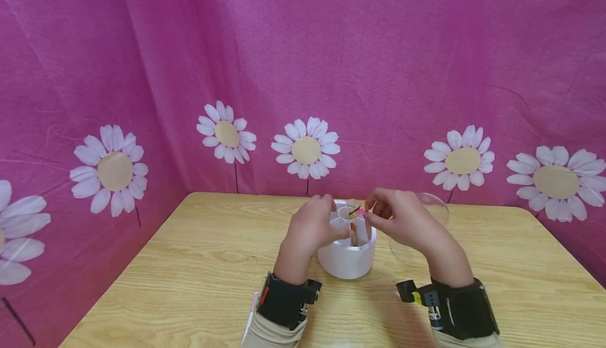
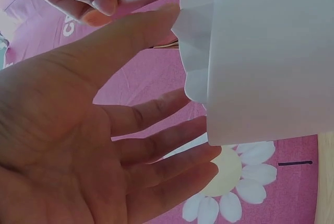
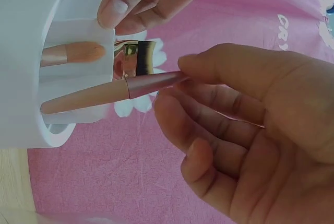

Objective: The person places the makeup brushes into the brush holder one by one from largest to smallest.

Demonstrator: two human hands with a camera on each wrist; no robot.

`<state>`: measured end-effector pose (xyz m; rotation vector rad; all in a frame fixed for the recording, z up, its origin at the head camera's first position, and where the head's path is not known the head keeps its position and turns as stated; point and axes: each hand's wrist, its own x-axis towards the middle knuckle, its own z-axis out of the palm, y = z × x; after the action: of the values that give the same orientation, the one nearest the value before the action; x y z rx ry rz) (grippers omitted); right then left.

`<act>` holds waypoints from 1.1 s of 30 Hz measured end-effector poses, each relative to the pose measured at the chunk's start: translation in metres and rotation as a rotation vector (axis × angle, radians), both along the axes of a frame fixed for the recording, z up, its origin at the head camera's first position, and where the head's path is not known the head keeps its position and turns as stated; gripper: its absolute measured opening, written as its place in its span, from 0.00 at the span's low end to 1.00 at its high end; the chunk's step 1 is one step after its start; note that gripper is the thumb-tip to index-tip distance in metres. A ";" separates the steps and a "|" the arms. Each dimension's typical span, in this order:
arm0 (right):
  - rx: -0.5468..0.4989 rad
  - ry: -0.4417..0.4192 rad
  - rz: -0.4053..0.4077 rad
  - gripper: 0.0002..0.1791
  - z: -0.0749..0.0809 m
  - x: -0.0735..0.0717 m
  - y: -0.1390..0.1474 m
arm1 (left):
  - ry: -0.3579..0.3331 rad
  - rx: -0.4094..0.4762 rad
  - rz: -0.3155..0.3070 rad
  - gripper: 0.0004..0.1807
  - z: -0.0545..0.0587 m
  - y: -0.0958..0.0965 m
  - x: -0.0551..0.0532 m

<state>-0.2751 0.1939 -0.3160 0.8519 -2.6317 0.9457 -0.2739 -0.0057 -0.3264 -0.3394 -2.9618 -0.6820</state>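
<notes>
A round white brush holder (image 1: 346, 261) with inner compartments stands on the table. My right hand (image 1: 407, 214) pinches a makeup brush (image 3: 104, 96) near its bristle end; its tan handle points down into an outer compartment. Orange bristles peek out by the right fingertips in the left wrist view. My left hand (image 1: 307, 224) rests at the holder's top from the left, fingers extended along the far rim and thumb near a divider. Another brush with orange bristles (image 3: 86, 52) lies inside a nearby compartment. Farther in, a gold-ferruled brush (image 3: 128, 59) with dark, tan-tipped bristles sticks up.
Behind and below the right hand sits a clear round plastic cover (image 1: 433, 207) on the wooden table (image 1: 203, 264). Part of a flat white item (image 1: 252, 311) shows beside the left sleeve. A pink cloth with daisies (image 1: 369, 74) hangs along the back and left.
</notes>
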 end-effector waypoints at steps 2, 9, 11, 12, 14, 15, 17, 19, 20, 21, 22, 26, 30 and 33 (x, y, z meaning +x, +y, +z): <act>0.003 -0.001 0.001 0.03 0.000 0.000 -0.001 | -0.013 0.008 -0.005 0.30 0.000 -0.001 0.000; 0.013 0.042 -0.004 0.02 0.000 0.000 -0.002 | -0.038 0.033 -0.020 0.29 0.000 -0.002 -0.002; 0.015 0.047 -0.006 0.01 0.000 0.000 -0.003 | -0.040 0.037 -0.023 0.29 -0.001 -0.002 -0.002; 0.017 0.050 -0.008 0.01 -0.001 0.000 -0.003 | -0.040 0.039 -0.025 0.29 -0.001 -0.003 -0.002; 0.022 0.057 -0.012 0.01 -0.001 0.000 -0.003 | -0.044 0.046 -0.028 0.28 -0.001 -0.003 -0.002; 0.025 0.060 -0.013 0.01 -0.001 -0.001 -0.003 | -0.047 0.049 -0.029 0.28 -0.001 -0.003 -0.002; 0.033 0.064 -0.017 0.01 -0.002 -0.001 -0.003 | -0.053 0.056 -0.031 0.28 -0.001 -0.003 -0.002; 0.041 0.062 -0.022 0.02 -0.002 -0.001 -0.004 | -0.060 0.059 -0.032 0.27 0.000 -0.003 -0.002; 0.044 0.060 -0.024 0.02 -0.002 -0.001 -0.004 | -0.062 0.060 -0.033 0.27 0.000 -0.003 -0.002; 0.046 0.057 -0.027 0.02 -0.002 -0.001 -0.003 | -0.062 0.058 -0.035 0.27 0.000 -0.003 -0.002; 0.049 0.052 -0.031 0.02 -0.002 -0.001 -0.003 | -0.063 0.058 -0.036 0.27 0.000 -0.003 -0.002; 0.052 0.030 -0.046 0.03 -0.003 -0.001 -0.004 | -0.061 0.055 -0.040 0.26 0.001 -0.004 -0.002; 0.064 0.008 -0.056 0.04 -0.003 -0.001 -0.005 | -0.061 0.061 -0.042 0.26 0.000 -0.004 -0.002; 0.075 -0.002 -0.057 0.03 -0.004 0.000 -0.006 | -0.059 0.066 -0.044 0.26 0.000 -0.005 -0.002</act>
<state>-0.2752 0.1876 -0.3197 0.7891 -2.6928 0.8389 -0.2764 -0.0108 -0.3267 -0.3876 -2.9866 -0.8066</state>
